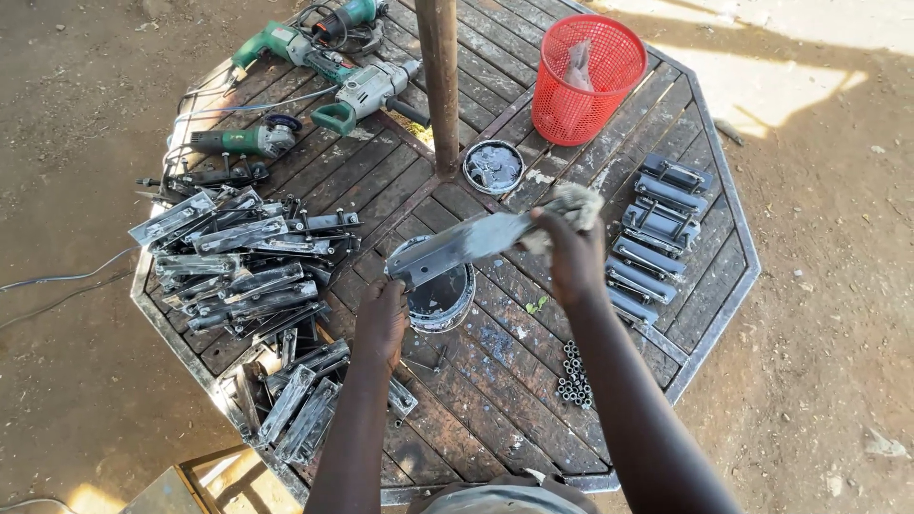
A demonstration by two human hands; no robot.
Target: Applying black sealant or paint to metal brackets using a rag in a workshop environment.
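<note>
Progress looks early to me: my left hand (381,319) grips one end of a grey metal bracket (457,246) above the paint can (440,297), my right hand (574,255) clutches a rag (571,207) against it, a few coated pieces (657,238) lie right, a big bare pile (238,271) left.

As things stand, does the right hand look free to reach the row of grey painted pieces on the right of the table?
Probably not at once: the right hand is holding a rag against the metal piece. The path to the grey pieces looks unobstructed.
</note>
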